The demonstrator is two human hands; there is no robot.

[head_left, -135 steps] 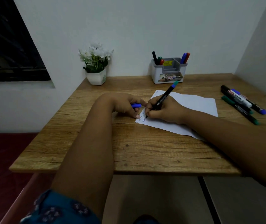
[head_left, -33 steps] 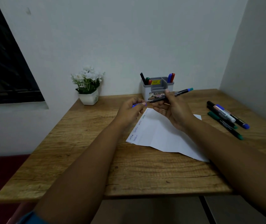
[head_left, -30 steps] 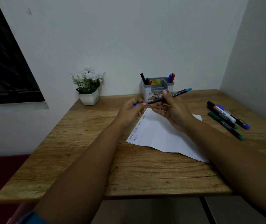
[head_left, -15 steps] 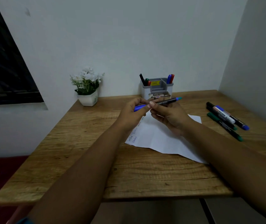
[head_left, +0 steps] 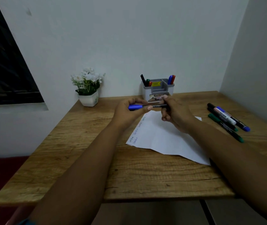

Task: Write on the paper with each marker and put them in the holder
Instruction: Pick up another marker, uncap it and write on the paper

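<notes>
A thin black marker [head_left: 155, 105] lies level between both hands, above the far corner of the white paper [head_left: 162, 137]. My left hand [head_left: 128, 112] pinches its blue cap [head_left: 135, 107], which sits on the marker's left end. My right hand [head_left: 175, 113] grips the black barrel. Handwritten words run along the paper's left edge. The grey holder [head_left: 158, 90] stands at the back against the wall, with several markers upright in it. Several more markers [head_left: 225, 120] lie on the table to the right.
A white pot of white flowers [head_left: 88, 88] stands at the back left of the wooden table [head_left: 84, 159]. Walls close the table in behind and on the right. A dark window [head_left: 3, 65] is on the left.
Writing has stopped and the marker has been lifted off the paper. Over the last second the hands came together and the blue cap slid onto the marker's tip.
</notes>
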